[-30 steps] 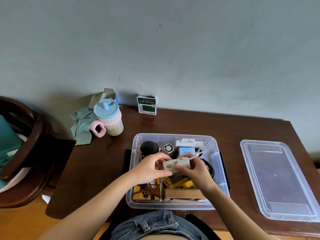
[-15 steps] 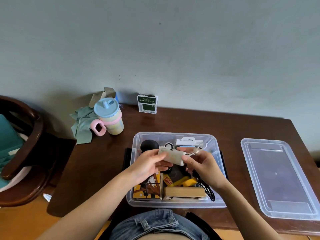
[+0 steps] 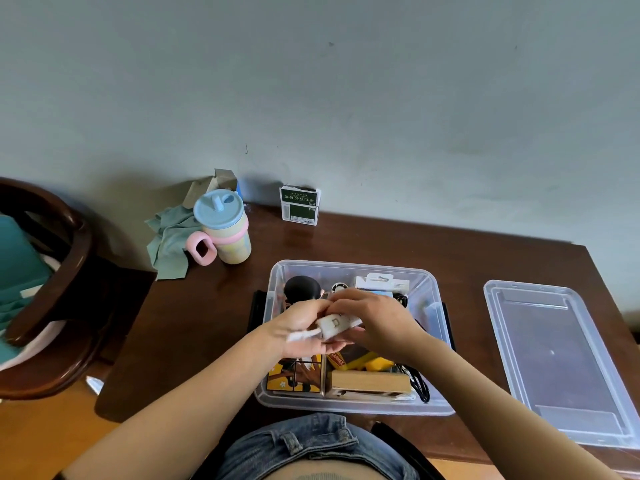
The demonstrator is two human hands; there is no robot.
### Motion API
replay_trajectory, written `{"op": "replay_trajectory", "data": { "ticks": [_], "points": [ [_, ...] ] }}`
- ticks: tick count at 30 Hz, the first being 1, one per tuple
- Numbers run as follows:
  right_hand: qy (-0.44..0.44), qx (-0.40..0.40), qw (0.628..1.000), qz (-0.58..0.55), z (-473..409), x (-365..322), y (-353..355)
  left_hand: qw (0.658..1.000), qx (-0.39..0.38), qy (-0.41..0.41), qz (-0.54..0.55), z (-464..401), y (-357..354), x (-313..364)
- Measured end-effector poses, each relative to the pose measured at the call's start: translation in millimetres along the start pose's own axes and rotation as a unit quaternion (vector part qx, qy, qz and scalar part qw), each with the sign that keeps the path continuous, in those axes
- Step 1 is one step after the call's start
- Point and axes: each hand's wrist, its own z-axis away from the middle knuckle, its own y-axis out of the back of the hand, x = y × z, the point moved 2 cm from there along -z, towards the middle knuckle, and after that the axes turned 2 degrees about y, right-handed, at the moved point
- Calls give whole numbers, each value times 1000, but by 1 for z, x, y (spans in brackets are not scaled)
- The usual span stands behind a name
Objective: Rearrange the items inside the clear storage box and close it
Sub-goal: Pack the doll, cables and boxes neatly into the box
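Note:
The clear storage box [image 3: 439,299] stands open on the brown table in front of me. Above its middle both hands hold a small white device [image 3: 335,325] with a white cord end sticking out to the left. My left hand [image 3: 300,329] cups it from below and my right hand [image 3: 377,317] grips it from above. Inside the box lie a black round object [image 3: 302,288], a wooden block [image 3: 369,382], a yellow picture box [image 3: 294,375], yellow items and a black cable [image 3: 417,384]. The clear lid [image 3: 557,362] lies flat to the right.
A pastel cup with a blue lid [image 3: 227,226] and a green cloth [image 3: 169,240] sit at the back left. A small green-and-white box [image 3: 299,204] stands against the wall. A dark wooden chair [image 3: 45,289] is left of the table.
The white device has been turned in my hands and lowered slightly; its cord end now sticks out left instead of right. My right hand moved over the top of it.

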Motion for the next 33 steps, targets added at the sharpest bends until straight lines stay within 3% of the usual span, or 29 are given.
{"op": "replay_trajectory", "data": {
  "ticks": [2, 5, 6, 8, 10, 13, 17, 19, 24, 31, 33],
  "points": [
    [-43, -5, 999, 19, -4, 4, -4, 998, 38, -20, -35, 3, 5, 4],
    [-101, -50, 989, 92, -12, 12, -15, 962, 166, -155, -153, 9, 19, 14],
    [-109, -73, 985, 112, -16, 13, -22, 927, 200, -220, -229, 14, 25, 19],
    [-116, -118, 975, 151, -24, 14, -37, 809, 254, -339, -407, 25, 36, 25],
    [-126, -147, 962, 193, -31, 14, -53, 710, 281, -407, -501, 32, 42, 27],
    [-154, -165, 948, 226, -37, 17, -71, 619, 285, -456, -572, 29, 46, 27],
    [-185, -157, 940, 240, -42, 20, -85, 540, 253, -412, -689, 14, 47, 25],
    [-195, -149, 937, 247, -44, 20, -88, 512, 246, -410, -713, 11, 46, 23],
    [-214, -148, 923, 283, -45, 21, -98, 498, 253, -416, -718, 8, 51, 20],
    [-246, -143, 911, 298, -44, 26, -96, 419, 270, -419, -759, 6, 50, 21],
    [-250, -144, 911, 294, -44, 27, -96, 418, 271, -424, -757, 5, 51, 22]
  ]
}}
